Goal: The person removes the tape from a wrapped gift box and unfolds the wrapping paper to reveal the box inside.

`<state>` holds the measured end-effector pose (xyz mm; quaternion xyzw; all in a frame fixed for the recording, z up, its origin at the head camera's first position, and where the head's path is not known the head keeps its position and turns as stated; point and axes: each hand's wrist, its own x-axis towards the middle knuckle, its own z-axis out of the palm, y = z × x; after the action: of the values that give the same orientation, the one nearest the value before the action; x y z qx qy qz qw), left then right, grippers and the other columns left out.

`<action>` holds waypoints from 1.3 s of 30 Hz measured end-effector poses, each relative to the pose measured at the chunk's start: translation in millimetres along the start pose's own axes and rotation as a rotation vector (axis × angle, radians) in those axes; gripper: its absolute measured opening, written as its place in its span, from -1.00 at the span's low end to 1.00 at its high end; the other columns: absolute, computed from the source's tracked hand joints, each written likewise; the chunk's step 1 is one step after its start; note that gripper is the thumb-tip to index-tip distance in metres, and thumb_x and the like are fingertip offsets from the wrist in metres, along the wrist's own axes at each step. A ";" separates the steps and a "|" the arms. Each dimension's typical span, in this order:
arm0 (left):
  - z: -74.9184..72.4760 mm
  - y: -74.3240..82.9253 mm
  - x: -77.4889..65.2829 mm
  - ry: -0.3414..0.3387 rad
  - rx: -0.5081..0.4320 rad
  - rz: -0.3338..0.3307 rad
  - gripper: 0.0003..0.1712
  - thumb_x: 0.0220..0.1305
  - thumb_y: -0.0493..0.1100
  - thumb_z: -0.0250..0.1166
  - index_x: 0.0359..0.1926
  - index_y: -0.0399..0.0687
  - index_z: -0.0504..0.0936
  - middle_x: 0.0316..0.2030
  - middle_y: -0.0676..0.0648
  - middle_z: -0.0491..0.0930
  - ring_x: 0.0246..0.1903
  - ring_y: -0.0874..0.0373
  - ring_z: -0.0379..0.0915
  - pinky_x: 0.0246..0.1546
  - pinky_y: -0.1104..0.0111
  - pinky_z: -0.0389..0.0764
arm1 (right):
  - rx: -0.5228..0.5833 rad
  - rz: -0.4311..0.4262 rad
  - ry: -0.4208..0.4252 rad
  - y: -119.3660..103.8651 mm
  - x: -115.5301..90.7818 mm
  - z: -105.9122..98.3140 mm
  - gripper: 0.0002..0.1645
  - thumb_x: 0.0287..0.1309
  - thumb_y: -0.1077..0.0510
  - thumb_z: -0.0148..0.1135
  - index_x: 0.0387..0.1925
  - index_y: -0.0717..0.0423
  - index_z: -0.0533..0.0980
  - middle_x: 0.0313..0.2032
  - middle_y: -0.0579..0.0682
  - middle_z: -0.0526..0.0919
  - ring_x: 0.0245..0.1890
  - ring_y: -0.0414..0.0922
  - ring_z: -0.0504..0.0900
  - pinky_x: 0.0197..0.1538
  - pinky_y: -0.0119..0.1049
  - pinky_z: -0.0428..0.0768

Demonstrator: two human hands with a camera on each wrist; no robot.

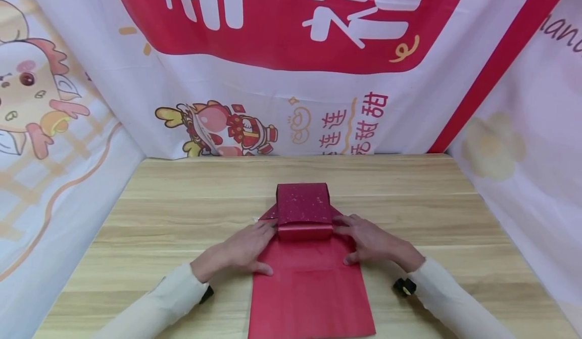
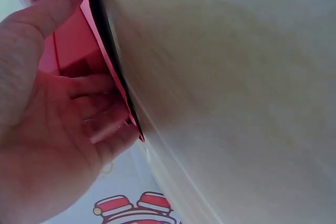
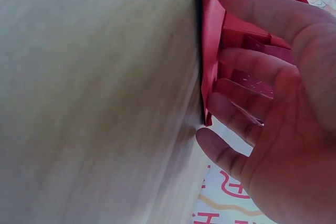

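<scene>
A red sheet of paper lies on the table with its long part toward me. On its far part stands a small box shape, its top covered by dark red, white-speckled paper and its front plain red. My left hand rests at the box's left side, fingertips on the paper and thumb lower on the sheet's left edge. At the right side my right hand mirrors it, fingers spread and thumb near the sheet's right edge. Both wrist views show fairly straight fingers along the red paper.
The wood-grain table extends to both sides. Printed white cloth with red lettering hangs behind it, and more cloth stands at left and right. A black wrist device shows by the right sleeve.
</scene>
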<state>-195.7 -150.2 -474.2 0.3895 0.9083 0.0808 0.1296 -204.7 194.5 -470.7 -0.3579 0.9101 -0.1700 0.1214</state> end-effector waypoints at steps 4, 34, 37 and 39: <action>-2.9 -2.4 -0.7 -0.083 -0.045 -0.010 0.21 0.18 0.31 0.32 0.49 -0.40 -0.03 0.53 -0.35 -0.09 0.53 -0.24 -0.20 0.53 0.02 0.06 | -0.018 0.002 0.026 -0.5 0.4 1.9 -0.20 0.09 -0.10 0.41 0.32 0.11 0.42 0.35 0.14 0.35 0.28 0.07 0.37 0.28 0.08 0.49; -15.1 -32.9 39.8 0.148 0.197 -0.113 -0.21 0.37 0.06 0.20 0.42 -0.33 0.21 0.39 -0.39 0.25 0.34 -0.25 0.26 0.34 -0.03 0.40 | -0.061 0.076 0.212 12.8 35.6 -9.9 -0.30 0.27 0.13 0.23 0.39 0.21 0.28 0.33 0.18 0.42 0.24 0.06 0.50 0.26 0.00 0.56; -14.0 -34.7 41.1 0.140 0.227 -0.063 -0.36 0.35 0.02 0.22 0.28 -0.29 0.36 0.37 -0.40 0.27 0.38 -0.29 0.19 0.40 -0.05 0.32 | -0.130 0.044 0.222 14.6 37.9 -6.8 -0.57 0.25 0.14 0.24 0.12 0.21 0.52 0.21 0.21 0.51 0.21 0.11 0.49 0.25 0.05 0.55; -13.7 -36.4 42.0 0.152 0.230 -0.037 -0.46 0.35 -0.02 0.23 0.20 -0.26 0.42 0.37 -0.44 0.25 0.40 -0.31 0.15 0.44 -0.04 0.28 | -0.159 0.042 0.235 16.2 38.5 -4.9 -0.63 0.24 0.14 0.26 0.06 0.16 0.58 0.23 0.23 0.49 0.22 0.14 0.46 0.22 0.11 0.54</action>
<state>-252.6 -145.1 -477.3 0.3777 0.9258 0.0030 0.0164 -243.7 180.1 -476.4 -0.3248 0.9360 -0.1353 -0.0112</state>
